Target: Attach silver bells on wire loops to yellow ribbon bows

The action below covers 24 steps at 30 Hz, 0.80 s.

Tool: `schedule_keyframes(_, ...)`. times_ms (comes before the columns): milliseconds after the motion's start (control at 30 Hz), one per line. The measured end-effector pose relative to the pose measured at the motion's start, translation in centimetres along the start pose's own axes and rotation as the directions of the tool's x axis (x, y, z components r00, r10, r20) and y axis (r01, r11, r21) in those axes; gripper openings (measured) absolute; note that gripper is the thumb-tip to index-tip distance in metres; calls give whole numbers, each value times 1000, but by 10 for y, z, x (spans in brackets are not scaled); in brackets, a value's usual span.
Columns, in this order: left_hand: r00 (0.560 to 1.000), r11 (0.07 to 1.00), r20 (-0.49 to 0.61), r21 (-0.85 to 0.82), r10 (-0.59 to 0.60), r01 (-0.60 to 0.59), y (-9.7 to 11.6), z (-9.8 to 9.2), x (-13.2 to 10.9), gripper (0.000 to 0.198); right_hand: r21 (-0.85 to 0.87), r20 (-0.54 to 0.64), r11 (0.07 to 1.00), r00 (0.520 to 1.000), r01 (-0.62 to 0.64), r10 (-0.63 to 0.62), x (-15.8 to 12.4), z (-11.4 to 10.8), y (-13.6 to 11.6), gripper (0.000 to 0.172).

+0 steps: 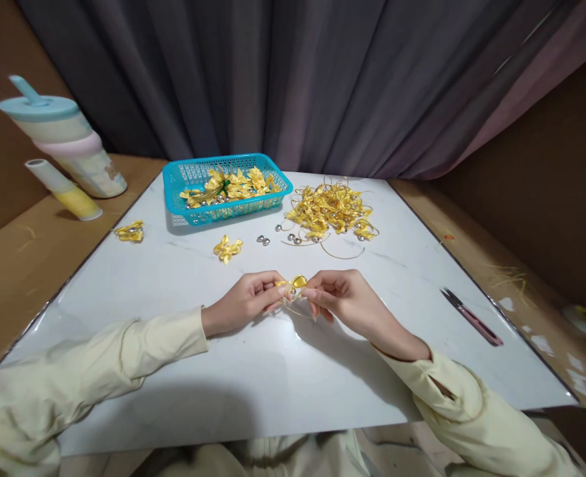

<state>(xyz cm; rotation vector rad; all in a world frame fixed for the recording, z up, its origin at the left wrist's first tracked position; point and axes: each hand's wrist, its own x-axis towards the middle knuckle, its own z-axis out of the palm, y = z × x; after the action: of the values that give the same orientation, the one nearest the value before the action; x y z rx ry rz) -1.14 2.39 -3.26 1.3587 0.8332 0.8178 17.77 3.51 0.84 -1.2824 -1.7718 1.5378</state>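
A small yellow ribbon bow [296, 283] with a silver bead sits between my two hands, just above the white marble-look board [183, 291]. My left hand [245, 301] pinches its left side with closed fingers. From the right, my right hand [345, 298] pinches the bow too, fingers curled in. A thin gold cord hangs below the bow. Both wrists rest on the board, in pale yellow sleeves.
A blue basket [183, 177] holding yellow bows stands at the back. To its right lies a pile of yellow ribbon and gold cord [331, 211]. Loose bows [228, 248] [130, 231], silver beads [263, 240], snips [471, 317] and a tumbler [67, 142] lie around.
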Motion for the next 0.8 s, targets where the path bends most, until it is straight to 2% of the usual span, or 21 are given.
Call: schedule_keyframes(800, 1000, 1000, -6, 23, 1, -1, 1, 0, 0, 28, 26, 24, 999, 999, 27, -28, 0, -2, 3, 23)
